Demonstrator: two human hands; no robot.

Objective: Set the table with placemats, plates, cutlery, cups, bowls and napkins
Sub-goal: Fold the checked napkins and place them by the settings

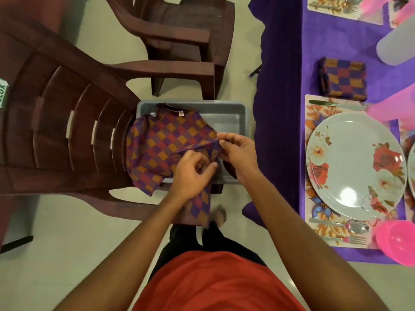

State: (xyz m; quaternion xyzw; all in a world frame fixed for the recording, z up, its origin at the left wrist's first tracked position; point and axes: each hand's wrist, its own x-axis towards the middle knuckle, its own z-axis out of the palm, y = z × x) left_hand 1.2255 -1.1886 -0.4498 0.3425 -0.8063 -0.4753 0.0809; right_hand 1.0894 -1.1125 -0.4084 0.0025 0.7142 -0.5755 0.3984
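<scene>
Both arms reach down over the grey tray [235, 113], the left hand [190, 173] and right hand [238, 151] each pinching the checkered napkin [161, 144] with curled fingers.

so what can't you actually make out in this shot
Head view only:
- floor of the tray: mostly covered by the checked napkin that the left hand and right hand pinch.
- the napkin's small tag: too small to read.
- the second plate and pink bowl: cut off by the right edge.
- the pale cups top right: blurred, count unclear.
- the green chair label: cut by the left edge.
</scene>
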